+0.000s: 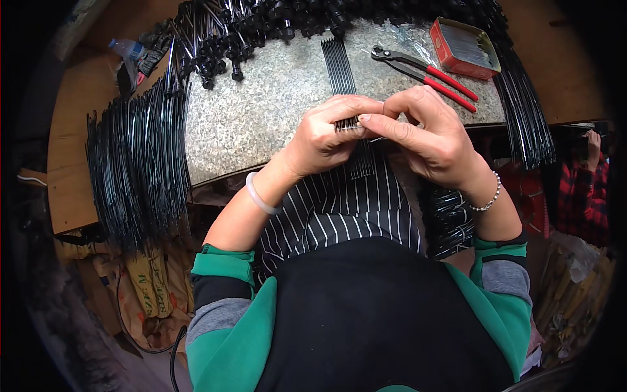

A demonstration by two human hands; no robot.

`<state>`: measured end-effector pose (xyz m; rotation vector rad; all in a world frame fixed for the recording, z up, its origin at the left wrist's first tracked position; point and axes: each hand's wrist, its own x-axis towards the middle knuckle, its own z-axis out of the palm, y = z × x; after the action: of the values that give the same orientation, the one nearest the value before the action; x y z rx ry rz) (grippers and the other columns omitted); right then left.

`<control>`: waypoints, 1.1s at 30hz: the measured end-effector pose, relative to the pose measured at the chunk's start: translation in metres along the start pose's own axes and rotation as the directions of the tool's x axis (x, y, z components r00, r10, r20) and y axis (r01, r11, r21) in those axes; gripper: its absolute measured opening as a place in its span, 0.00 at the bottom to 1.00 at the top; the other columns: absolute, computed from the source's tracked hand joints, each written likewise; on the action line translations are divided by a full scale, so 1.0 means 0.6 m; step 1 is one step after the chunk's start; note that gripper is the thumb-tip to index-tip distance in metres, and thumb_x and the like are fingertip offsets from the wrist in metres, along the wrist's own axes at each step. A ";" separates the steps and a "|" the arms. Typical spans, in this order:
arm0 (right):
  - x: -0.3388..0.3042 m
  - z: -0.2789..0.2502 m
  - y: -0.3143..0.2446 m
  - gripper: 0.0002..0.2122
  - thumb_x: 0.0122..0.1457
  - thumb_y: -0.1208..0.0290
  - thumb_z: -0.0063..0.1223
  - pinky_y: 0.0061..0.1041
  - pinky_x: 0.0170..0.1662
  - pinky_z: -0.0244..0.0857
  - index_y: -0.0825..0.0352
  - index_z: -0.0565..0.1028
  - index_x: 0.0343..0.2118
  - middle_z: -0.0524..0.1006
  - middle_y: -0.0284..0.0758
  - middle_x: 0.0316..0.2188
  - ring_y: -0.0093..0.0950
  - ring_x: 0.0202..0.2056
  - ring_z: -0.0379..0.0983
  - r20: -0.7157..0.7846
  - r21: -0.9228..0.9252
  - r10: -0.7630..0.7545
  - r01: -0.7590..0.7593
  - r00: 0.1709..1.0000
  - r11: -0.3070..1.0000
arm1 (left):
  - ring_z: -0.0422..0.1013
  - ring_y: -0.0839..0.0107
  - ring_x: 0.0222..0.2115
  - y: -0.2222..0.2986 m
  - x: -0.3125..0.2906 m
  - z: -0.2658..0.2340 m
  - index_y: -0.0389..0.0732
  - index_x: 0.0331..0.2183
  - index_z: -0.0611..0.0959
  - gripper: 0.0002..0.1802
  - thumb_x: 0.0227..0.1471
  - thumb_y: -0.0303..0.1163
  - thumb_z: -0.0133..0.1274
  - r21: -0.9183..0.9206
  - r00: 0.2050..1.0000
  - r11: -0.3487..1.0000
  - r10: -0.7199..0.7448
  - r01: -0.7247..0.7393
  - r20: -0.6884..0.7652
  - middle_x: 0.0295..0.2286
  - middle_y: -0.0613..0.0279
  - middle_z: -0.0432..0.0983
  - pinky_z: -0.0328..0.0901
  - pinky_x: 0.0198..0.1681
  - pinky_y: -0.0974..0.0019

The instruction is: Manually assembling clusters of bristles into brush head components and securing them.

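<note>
Your left hand [326, 134] is curled around a flat row of slim dark rods [337, 68], while your right hand [432, 134] meets it from the right, its thumb tip against the row by the left thumb; whether its fingers pinch something small, you cannot tell from this view. The row lies with its far end on the speckled tabletop [245, 124], and its near end shows over your striped apron [326, 228]. To the right of it rest red-handled pliers [450, 81], with a red tin [465, 69] of thin pieces [469, 47] just beyond them. You have a thick dark bundle [140, 163] at left, a narrower one [524, 114] at right, and black-knobbed rods [282, 14] crowding the far edge
</note>
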<state>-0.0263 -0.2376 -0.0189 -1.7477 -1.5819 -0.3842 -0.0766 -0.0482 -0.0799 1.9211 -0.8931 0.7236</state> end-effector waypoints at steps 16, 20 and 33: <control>-0.002 0.000 0.006 0.21 0.39 0.83 0.55 0.22 0.29 0.62 0.65 0.75 0.42 0.70 0.34 0.30 0.27 0.28 0.66 0.037 0.124 0.024 -0.028 0.999 0.992 | 0.73 0.54 0.36 0.000 -0.002 0.002 0.48 0.39 0.76 0.27 0.32 0.15 0.54 -0.015 0.999 0.999 0.037 -0.036 0.024 0.37 0.51 0.74 0.69 0.36 0.60; 0.011 -0.008 0.001 0.22 0.39 0.85 0.54 0.24 0.33 0.65 0.67 0.74 0.42 0.70 0.37 0.32 0.29 0.30 0.68 0.107 0.069 -0.045 0.038 0.993 0.997 | 0.72 0.58 0.36 0.001 0.000 -0.003 0.45 0.40 0.76 0.24 0.35 0.19 0.55 0.067 0.997 0.996 0.047 -0.051 0.059 0.37 0.57 0.74 0.67 0.40 0.61; -0.025 0.023 -0.048 0.14 0.44 0.79 0.50 0.26 0.30 0.60 0.69 0.73 0.38 0.69 0.37 0.31 0.29 0.27 0.65 0.178 0.033 -0.012 0.006 0.984 0.999 | 0.60 0.54 0.51 0.007 -0.012 -0.012 0.37 0.40 0.71 0.22 0.37 0.23 0.54 0.007 0.910 0.954 -0.287 0.299 0.298 0.46 0.49 0.64 0.56 0.54 0.56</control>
<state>-0.0602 -0.2401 -0.0291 -1.7920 -1.7120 -0.2097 -0.0849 -0.0413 -0.0802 2.1028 -0.7625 0.2408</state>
